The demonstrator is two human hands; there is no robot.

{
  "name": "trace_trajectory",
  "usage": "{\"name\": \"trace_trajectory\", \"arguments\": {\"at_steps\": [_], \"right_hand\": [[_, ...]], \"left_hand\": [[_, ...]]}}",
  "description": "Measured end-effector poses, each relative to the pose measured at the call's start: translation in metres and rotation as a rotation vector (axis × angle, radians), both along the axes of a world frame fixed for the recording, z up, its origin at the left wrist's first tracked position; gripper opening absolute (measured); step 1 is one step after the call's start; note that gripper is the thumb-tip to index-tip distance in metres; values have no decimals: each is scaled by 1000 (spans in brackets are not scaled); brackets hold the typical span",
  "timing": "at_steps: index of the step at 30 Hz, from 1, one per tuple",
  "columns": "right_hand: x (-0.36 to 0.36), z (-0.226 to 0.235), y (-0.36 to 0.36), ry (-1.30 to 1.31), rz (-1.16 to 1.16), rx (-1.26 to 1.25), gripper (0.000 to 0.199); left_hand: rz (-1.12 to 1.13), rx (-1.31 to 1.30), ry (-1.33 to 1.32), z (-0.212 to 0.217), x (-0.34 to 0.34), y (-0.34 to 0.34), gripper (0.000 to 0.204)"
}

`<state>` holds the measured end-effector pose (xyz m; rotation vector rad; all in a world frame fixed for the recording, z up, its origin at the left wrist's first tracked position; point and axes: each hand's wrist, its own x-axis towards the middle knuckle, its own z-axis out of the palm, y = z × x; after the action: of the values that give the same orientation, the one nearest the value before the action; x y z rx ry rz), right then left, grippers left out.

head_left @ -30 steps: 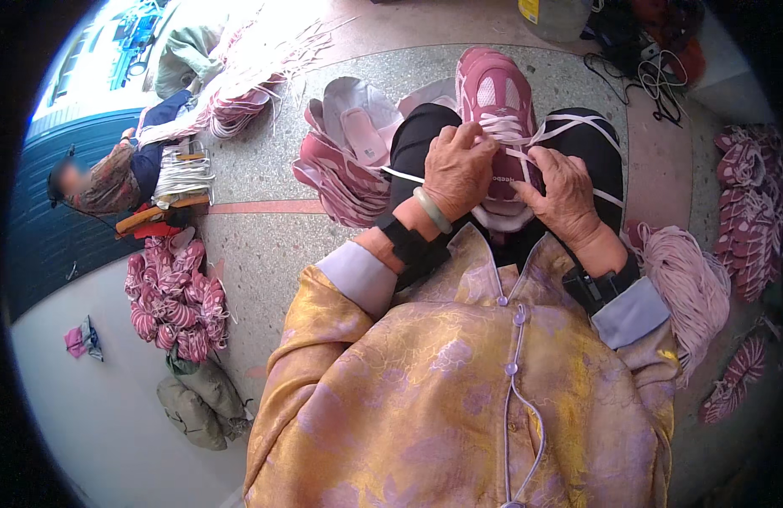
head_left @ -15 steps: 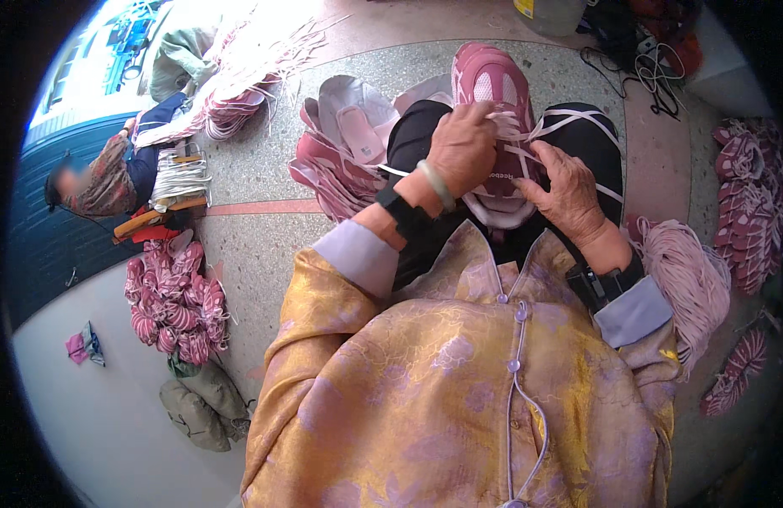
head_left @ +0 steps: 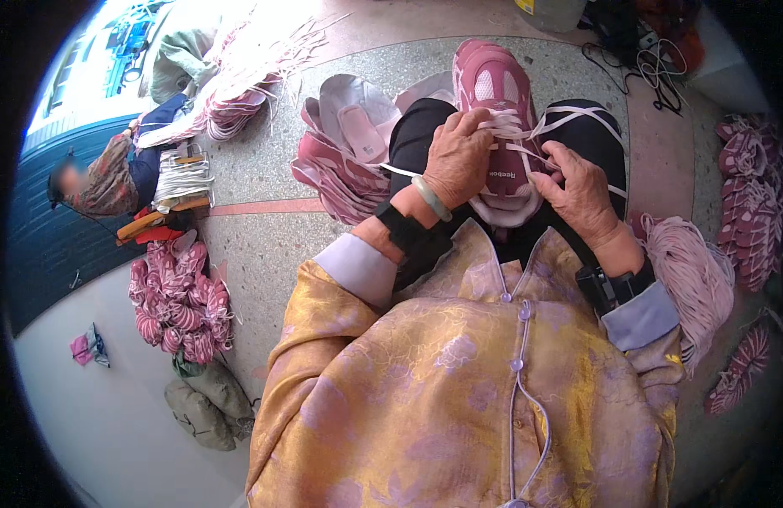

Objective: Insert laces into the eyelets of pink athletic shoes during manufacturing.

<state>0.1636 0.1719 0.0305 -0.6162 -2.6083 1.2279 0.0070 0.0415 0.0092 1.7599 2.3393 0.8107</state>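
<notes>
A pink and white sneaker upper (head_left: 503,85) rests between my knees with its toe pointing away, and more toe edges show beneath it. Pale pink shoelace (head_left: 512,127) crosses its middle. My left hand (head_left: 457,159) is closed at the left lace rows, with lace strands coming out by its fingertips. Thumb and forefinger of my right hand (head_left: 576,190) pinch a lace that stretches across the tongue (head_left: 506,168) toward the left hand. Another lace runs over my dark right knee (head_left: 588,127).
Stacked pink uppers (head_left: 328,173) lie beside my left knee. A bundle of pink laces (head_left: 686,275) is at my right, with piled uppers (head_left: 751,203) beyond. Bundled uppers (head_left: 180,296) lie left. Another person (head_left: 112,182) sits farther off. Cables (head_left: 660,72) lie at the far right.
My right fingers have risen from the tongue's side and now pinch a lace drawn taut across it. My left hand has shifted slightly to the left and nearer me.
</notes>
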Motion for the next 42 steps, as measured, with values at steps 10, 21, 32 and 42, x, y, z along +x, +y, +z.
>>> {"name": "trace_trajectory", "arguments": {"at_steps": [10, 21, 32, 42], "right_hand": [[-13, -14, 4, 46, 80, 263, 7], [-31, -21, 11, -98, -64, 18, 21], [12, -7, 60, -183, -119, -657, 24], [-4, 9, -2, -164, -4, 279, 40]], "left_hand": [[-236, -87, 113, 23, -13, -5, 14], [50, 52, -100, -1, -8, -2, 14], [160, 151, 18, -7, -13, 0, 18], [121, 270, -201, 4, -4, -6, 12]]}}
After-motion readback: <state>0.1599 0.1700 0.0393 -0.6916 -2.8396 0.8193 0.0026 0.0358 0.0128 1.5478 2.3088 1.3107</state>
